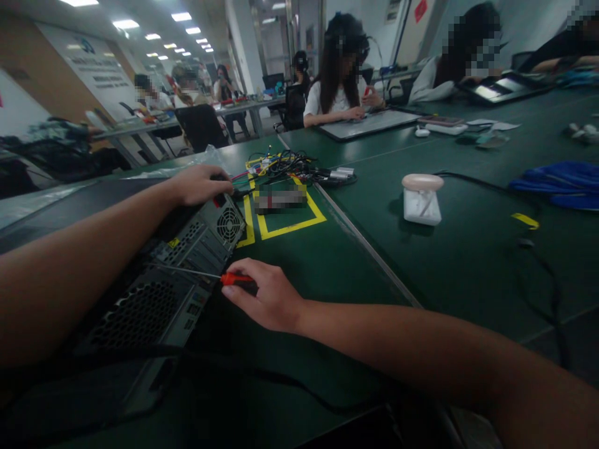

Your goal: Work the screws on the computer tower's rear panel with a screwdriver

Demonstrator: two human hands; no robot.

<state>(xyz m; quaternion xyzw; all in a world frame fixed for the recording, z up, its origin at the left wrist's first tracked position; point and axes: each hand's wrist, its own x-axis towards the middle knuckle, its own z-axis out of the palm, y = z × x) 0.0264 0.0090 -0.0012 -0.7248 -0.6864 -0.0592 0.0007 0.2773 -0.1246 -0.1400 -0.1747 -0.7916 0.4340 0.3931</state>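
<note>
A desktop computer case (189, 315) lies at an angle on the left, its back panel with a honeycomb vent and slot covers facing right. My right hand (271, 294) is closed around the red and black handle of a screwdriver (229, 279). Its long thin shaft points left to the back panel, near the slot covers; the tip's exact contact is hard to make out. My left hand (201, 185) grips the far top corner of the case, above the round fan grille (229, 224), fingers curled over the edge and partly hidden.
Tangled cables (292, 165) lie beyond the case, near yellow tape (292, 231) marking the green table (355, 280). A white earphone case (421, 206) and blue cloth-like item (561, 184) sit right. A black cable (281, 377) crosses in front. A person (339, 81) works opposite.
</note>
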